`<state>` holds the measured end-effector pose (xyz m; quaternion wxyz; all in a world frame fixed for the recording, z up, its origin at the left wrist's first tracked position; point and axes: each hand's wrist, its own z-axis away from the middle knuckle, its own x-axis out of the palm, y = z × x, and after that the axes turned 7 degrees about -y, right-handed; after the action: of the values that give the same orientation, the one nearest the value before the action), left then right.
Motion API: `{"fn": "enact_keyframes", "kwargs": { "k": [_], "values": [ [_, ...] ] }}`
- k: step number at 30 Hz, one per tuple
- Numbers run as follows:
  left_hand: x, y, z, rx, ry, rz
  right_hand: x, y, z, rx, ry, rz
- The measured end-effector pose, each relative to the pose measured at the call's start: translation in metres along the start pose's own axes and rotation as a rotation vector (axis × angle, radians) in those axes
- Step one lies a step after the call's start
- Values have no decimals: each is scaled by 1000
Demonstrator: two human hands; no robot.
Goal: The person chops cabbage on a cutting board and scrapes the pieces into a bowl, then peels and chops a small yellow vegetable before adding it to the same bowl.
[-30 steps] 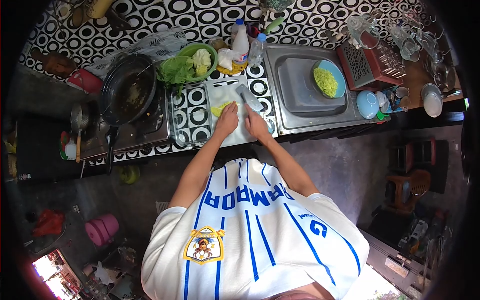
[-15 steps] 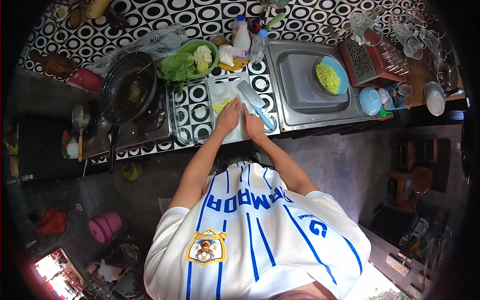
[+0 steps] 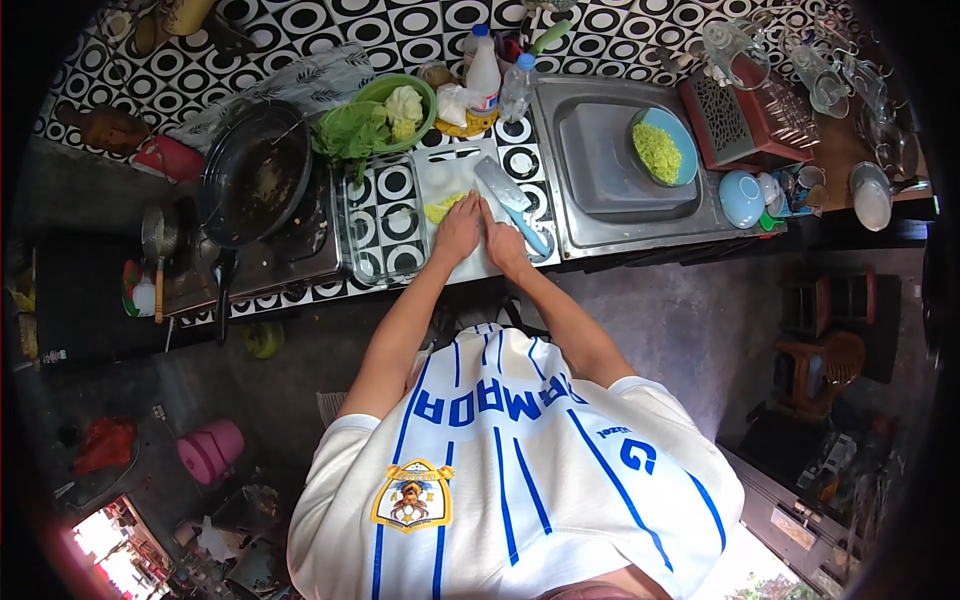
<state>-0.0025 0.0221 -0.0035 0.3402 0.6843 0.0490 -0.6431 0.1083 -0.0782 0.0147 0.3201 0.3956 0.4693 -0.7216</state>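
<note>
A white cutting board [image 3: 432,172] lies on the tiled counter with a small heap of yellow-green chopped leaves [image 3: 442,207] on it. My left hand [image 3: 460,232] rests at the right edge of this heap, fingers stretched forward and close together. Just beside it, my right hand [image 3: 503,243] points its fingers up the board, the fingertips of both hands nearly meeting. Whether anything small lies under the fingertips is hidden. A broad-bladed cleaver [image 3: 503,185] with a light blue handle lies diagonally to the right of my right hand, out of its grip.
A green basin [image 3: 428,95] of leafy vegetables and bottles [image 3: 484,75] stand behind the board. Left is a black wok [image 3: 250,185] on the stove; a glass tray [image 3: 385,275] sits nearer. In the sink [image 3: 555,150], a blue bowl [image 3: 688,150] holds chopped greens on an upturned tub.
Both hands stay at almost the same spot on the board, with only a slight shift of the fingers. The cleaver and the chopped leaves lie as before.
</note>
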Motion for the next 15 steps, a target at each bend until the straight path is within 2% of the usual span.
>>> {"fn": "enact_keyframes", "kwargs": {
  "k": [2, 8, 11, 15],
  "values": [
    [1, -1, -1, -5, -10, -1, -1, 0, -3, 15, -45, 30],
    [-4, 0, 1, 7, -16, -9, 6, 7, -6, -27, 5, 63],
    [-6, 0, -1, 14, -33, -9, -11, -5, 13, 87, -188, 70],
    [-6, -1, 0, 16, -34, 32, 2, 3, 45, 11, -91, 42]
  ]
}}
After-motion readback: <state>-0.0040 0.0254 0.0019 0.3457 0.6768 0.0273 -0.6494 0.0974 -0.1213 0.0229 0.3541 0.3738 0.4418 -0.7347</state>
